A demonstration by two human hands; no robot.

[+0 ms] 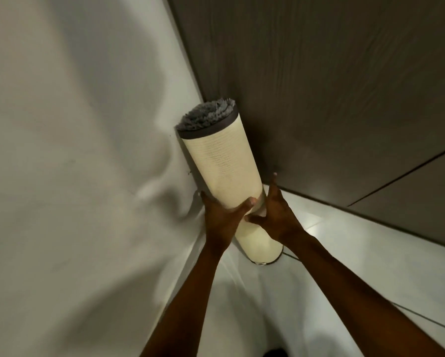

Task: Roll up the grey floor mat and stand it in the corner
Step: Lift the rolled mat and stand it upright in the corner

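The rolled floor mat (224, 166) stands on end in the corner, cream backing outward and grey pile showing at its top end. It leans slightly against the white wall and the dark panel. My left hand (222, 217) wraps its left side low down, thumb across the front. My right hand (278, 215) presses the right side with fingers spread, thumb touching the roll. The mat's bottom end rests on the pale floor.
A white wall (74, 163) fills the left. A dark wood-grain panel (332, 86) with a thin seam forms the right side of the corner. Glossy pale floor tiles (332, 240) run below it.
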